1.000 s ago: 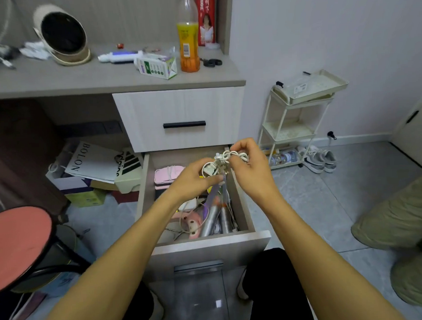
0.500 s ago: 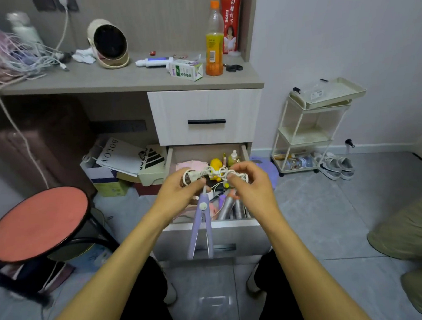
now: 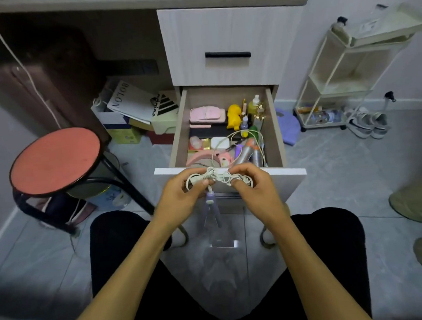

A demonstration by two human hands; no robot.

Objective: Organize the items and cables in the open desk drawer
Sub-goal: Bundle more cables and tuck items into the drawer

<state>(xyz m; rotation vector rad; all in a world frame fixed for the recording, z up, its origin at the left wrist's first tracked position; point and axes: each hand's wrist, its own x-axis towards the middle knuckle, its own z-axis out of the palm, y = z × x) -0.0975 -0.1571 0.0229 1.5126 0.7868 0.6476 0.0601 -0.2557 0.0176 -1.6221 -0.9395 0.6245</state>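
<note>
Both hands, left hand point(image 3: 182, 197) and right hand point(image 3: 252, 192), pinch a bundled white cable point(image 3: 216, 177) just before the open drawer point(image 3: 229, 170), a purple appliance point(image 3: 211, 208) dangling; best to wind snugly, then tuck the end under.

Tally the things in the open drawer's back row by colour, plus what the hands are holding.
Pink: 1, the pink case
Yellow: 2, the yellow toy and the yellow bottle
White: 1, the bundled white cable, pinched by the left hand and the right hand
Purple: 1, the purple device hanging from that cable
Total: 5
</note>
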